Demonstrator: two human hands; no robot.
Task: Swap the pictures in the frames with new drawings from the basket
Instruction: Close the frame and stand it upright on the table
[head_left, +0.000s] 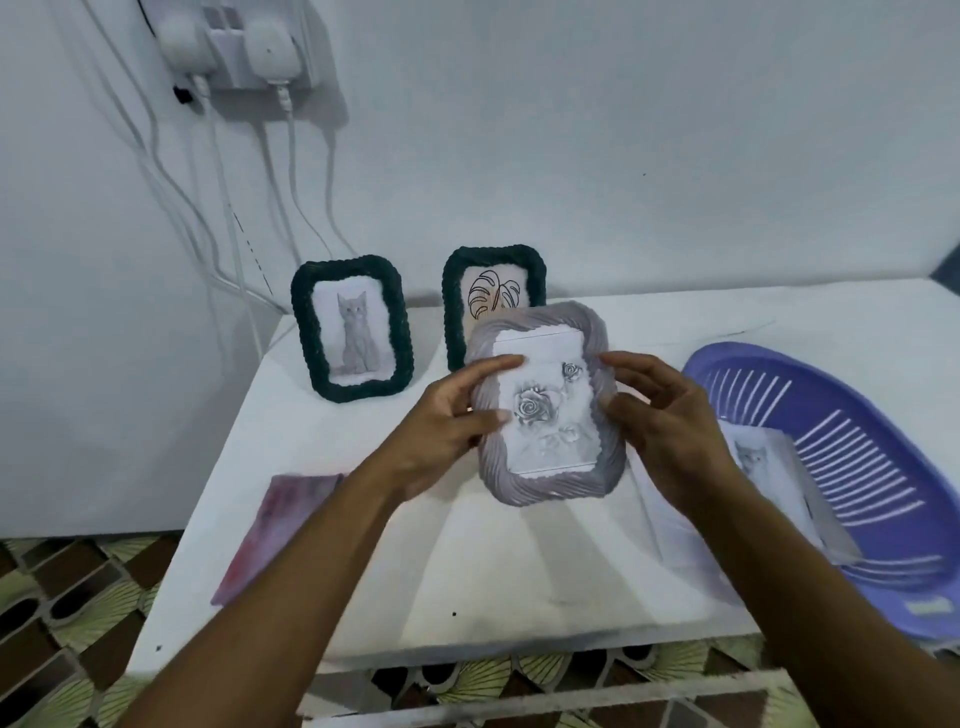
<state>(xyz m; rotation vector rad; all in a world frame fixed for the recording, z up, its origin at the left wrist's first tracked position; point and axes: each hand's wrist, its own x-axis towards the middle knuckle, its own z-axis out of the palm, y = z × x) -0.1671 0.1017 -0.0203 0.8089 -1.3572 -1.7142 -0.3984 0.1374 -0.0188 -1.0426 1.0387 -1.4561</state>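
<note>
While gripped along both long sides, held just above the white table (519, 571) in the middle of the picture: grey frame (550, 491), with a rose drawing (540, 410) showing in its window. Left hand (447, 421) clamped on the left border, thumb laid across the front. Right hand (660, 415) curled round the right border, thumb against the rim. Both closed on the frame, neither free. Long axis running top to bottom of the picture, upper end tipped slightly leftward, face turned up toward the camera. Paler band across the top of the window; hard to tell whether a gap or part of the sheet.

Behind, in the upper middle, standing upright side by side: dark green cat frame (353, 330) and dark green leaf frame (491, 291), the second partly hidden behind the grey frame's top edge. At the right, purple basket (857, 467), with a loose cat sketch (763, 462) lying over its left rim, partly covered by the right forearm. At the lower left, flat on the table, a reddish cloth (275, 530), or perhaps paper.

Judged from this: rose drawing probably being seated or checked. For any reach to the basket, right hand plainly nearer, with the sketch just to its lower right. That leaves the left hand alone to carry the frame by one long side, so worth steadying first. For standing the frame with the others, a move up and away toward the back of the table.
</note>
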